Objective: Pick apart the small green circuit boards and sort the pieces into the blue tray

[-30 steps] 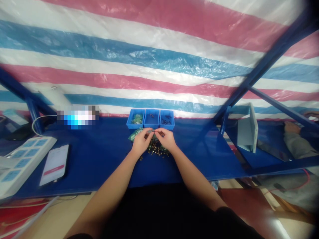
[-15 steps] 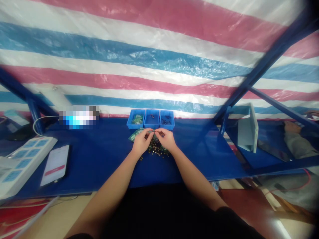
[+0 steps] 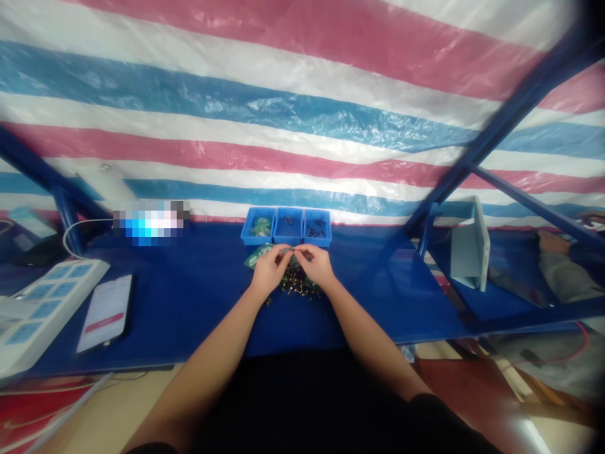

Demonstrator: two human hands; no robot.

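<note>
My left hand [image 3: 270, 267] and my right hand [image 3: 316, 263] meet fingertip to fingertip above the table, both closed in a pinch. Whatever sits between the fingertips is too small to name. Below and between the hands lies a heap of small dark and brass-coloured parts [image 3: 299, 287]. Partly behind my left hand is a green-and-white packet or board [image 3: 255, 255]. Just beyond my fingers stand three joined blue bins: the left bin [image 3: 258, 240] with pale green pieces, the middle bin [image 3: 288, 239] with a few small bits, the right bin [image 3: 317, 241] with dark slender pieces.
On the blue table [image 3: 189, 315] a phone [image 3: 104, 313] and a white power strip [image 3: 57, 302] lie at the left. A tablet-like panel [image 3: 470, 246] stands at the right, near another person's sleeve [image 3: 570, 274]. Blue frame bars [image 3: 501, 113] slant before a striped sheet [image 3: 283, 107].
</note>
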